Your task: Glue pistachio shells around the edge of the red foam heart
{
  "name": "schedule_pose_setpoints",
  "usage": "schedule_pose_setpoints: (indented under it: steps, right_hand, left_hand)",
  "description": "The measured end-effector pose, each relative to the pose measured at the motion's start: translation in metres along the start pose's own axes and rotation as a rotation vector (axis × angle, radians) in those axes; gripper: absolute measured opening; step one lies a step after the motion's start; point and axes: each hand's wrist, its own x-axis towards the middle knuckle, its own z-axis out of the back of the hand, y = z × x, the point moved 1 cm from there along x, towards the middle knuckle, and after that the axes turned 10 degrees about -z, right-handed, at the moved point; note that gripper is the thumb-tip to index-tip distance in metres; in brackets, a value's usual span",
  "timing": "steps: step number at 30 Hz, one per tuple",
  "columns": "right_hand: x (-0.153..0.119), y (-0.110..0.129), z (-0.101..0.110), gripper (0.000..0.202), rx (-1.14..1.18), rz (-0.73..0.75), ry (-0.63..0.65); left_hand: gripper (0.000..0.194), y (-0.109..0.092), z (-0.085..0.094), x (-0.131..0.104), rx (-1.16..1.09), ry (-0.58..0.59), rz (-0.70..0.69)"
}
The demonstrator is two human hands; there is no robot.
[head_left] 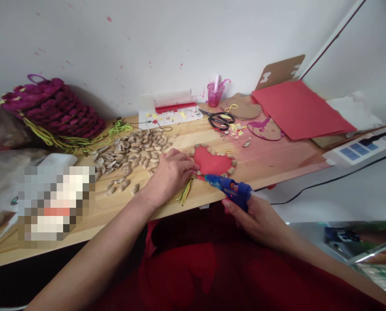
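Observation:
A red heart-shaped piece (212,160) lies near the table's front edge, with peanuts lining much of its rim. My left hand (176,170) is at the heart's left side, its fingers curled together on the edge; whether a peanut is also between them is hidden. A yellow-green tassel (186,192) hangs out below those fingers. My right hand (249,211) is wrapped round a blue glue gun (234,190). The gun's nozzle points left and reaches the heart's lower edge, close to my left fingertips. Left of the heart is a spread pile of peanuts (136,151).
Black-handled scissors (221,120), a pink cup (215,95) and cardboard pieces (241,106) lie behind the heart. Red sheets (301,110) and a power strip (358,149) with a cable are right. A purple woven-looking bundle (56,108) and a white device (58,160) are left.

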Motion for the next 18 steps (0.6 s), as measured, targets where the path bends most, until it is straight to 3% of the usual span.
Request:
schedule_pose_setpoints:
  steps: [14, 18]
  right_hand:
    - [-0.0003, -0.0036, -0.0009, 0.037, 0.192, -0.072, 0.070]
    - [-0.0005, -0.0086, -0.0056, 0.041, 0.404, -0.169, 0.130]
  left_hand:
    - [0.015, -0.0012, 0.0012, 0.0005, 0.009, 0.000, -0.007]
    - [0.015, -0.0018, 0.0026, 0.0010, 0.001, 0.013, -0.016]
